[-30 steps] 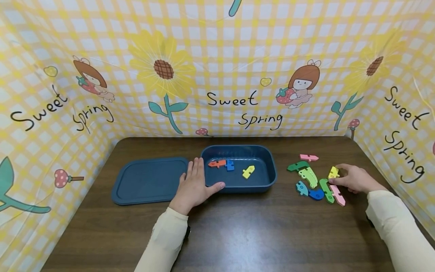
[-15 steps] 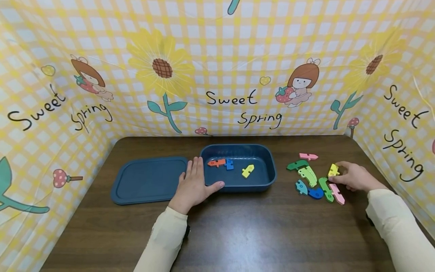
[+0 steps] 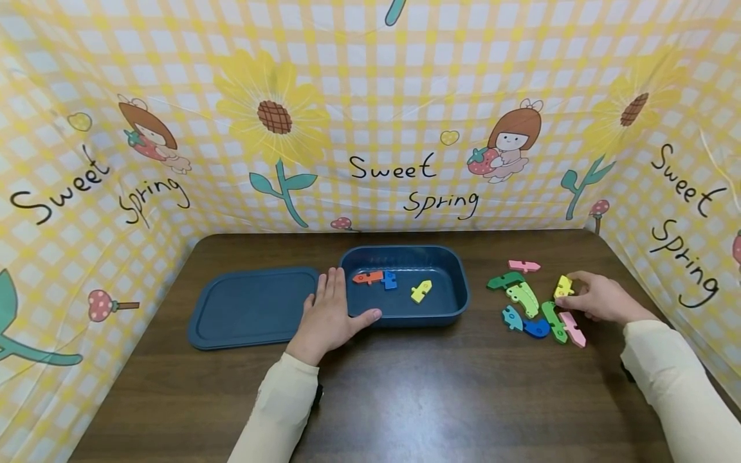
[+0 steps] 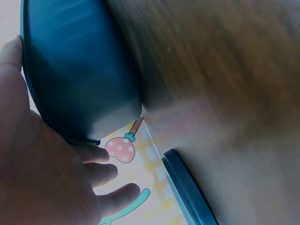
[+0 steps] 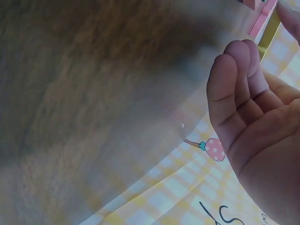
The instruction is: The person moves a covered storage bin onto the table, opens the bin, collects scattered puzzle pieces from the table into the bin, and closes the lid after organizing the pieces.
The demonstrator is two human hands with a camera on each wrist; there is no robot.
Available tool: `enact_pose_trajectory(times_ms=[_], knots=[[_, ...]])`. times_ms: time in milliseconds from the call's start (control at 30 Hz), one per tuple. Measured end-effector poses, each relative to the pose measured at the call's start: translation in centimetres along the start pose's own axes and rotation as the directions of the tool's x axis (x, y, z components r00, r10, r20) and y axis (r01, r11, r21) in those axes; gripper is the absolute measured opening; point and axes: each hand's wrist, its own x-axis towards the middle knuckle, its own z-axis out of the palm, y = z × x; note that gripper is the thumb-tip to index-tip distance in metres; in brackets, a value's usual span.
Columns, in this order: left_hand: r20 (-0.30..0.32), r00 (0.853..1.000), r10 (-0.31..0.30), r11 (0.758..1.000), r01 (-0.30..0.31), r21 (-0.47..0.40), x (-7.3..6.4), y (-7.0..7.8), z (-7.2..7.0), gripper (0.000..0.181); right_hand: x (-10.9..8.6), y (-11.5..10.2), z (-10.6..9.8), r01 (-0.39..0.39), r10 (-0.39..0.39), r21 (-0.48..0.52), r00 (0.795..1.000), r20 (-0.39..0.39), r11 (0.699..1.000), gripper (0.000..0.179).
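My right hand pinches a yellow puzzle piece between thumb and index finger, at the right edge of a group of pieces. In the right wrist view its other fingers are bent toward the palm. My left hand lies with straight fingers against the left end of a dark blue box, its thumb at the near rim. Inside the box are an orange piece, a blue piece and a yellow arrow-shaped piece.
Left of the box lies its flat blue lid. Around the right hand are pink pieces, a green piece, a light green crocodile-like piece, a dark green piece and blue ones. A checked cloth encloses the wooden table.
The yellow piece in my right hand has shifted slightly left and up, its tilt changing a little. My left hand stays at the box, and the camera view drifts slightly.
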Motion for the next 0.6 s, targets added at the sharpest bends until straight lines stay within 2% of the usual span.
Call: enact_pose_trajectory(times_ms=[300,600], knots=[[0.001,1.0,0.001,1.0,-0.001,0.002,-0.1,0.0,-0.1,0.117,0.1,-0.8,0.0,0.012,-0.012,-0.019,1.0,-0.022,1.0,0.09],[-0.004,1.0,-0.002,1.0,0.002,0.004,0.0,0.1,0.0,0.117,0.3,-1.7,-0.3,0.059,-0.066,-0.084,0.995,-0.076,0.995,0.086]])
